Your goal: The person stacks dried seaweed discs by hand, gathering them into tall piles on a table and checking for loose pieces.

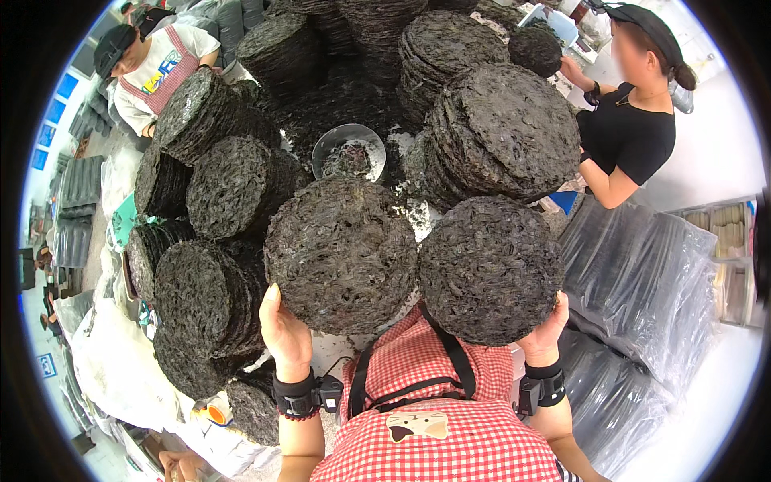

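Across a table [405,213] heaped with dark discs, hands [286,333] grip two stacks [341,253].

Food-packing workshop — stacks of dark dried seaweed discs [498,128], bagged bundles [642,281], aproned co-workers [152,68] alongside

Beyond each grip, stacks [229,189] of dark discs crowd every side; a narrow gap opens between the 2 held discs [341,253], toward the metal bowl [348,151]. Bagged piles [642,281] block the right.
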### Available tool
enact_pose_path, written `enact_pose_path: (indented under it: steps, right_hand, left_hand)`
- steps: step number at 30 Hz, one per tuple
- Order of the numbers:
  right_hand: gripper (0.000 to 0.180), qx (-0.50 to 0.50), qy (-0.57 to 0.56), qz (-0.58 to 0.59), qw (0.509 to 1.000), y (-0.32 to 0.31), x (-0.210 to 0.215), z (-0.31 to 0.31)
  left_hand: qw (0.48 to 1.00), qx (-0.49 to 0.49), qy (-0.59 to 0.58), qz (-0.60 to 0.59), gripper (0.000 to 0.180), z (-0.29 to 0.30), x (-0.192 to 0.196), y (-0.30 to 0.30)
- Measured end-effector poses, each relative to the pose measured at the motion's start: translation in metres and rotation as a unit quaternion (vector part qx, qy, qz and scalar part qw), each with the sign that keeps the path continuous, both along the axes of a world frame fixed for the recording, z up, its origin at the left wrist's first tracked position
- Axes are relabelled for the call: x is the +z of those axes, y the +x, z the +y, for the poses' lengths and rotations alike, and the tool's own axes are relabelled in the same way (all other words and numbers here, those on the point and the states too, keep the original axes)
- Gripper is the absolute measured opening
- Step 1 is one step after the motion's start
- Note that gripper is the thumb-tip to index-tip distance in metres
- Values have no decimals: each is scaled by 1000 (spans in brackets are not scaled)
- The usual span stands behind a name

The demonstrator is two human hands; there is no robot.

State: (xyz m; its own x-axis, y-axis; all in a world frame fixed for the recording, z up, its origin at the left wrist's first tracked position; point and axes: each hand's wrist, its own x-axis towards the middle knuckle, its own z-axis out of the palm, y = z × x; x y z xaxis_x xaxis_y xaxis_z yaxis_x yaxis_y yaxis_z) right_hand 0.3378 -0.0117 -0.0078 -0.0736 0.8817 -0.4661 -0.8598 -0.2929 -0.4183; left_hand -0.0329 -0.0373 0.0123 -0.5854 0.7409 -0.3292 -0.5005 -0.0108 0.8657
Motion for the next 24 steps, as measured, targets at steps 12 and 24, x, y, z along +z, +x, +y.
enact_pose_path:
  steps: [12,24]
  right_hand:
    - [51,-18,3,-17,1000,0,-3,-1]
    - [49,-25,-16,-13,999,-2,-7,-4]
  left_hand:
    - [995,-35,40,89,38,6,31,20]
    - [960,-9,27,278,32,-1,25,24]
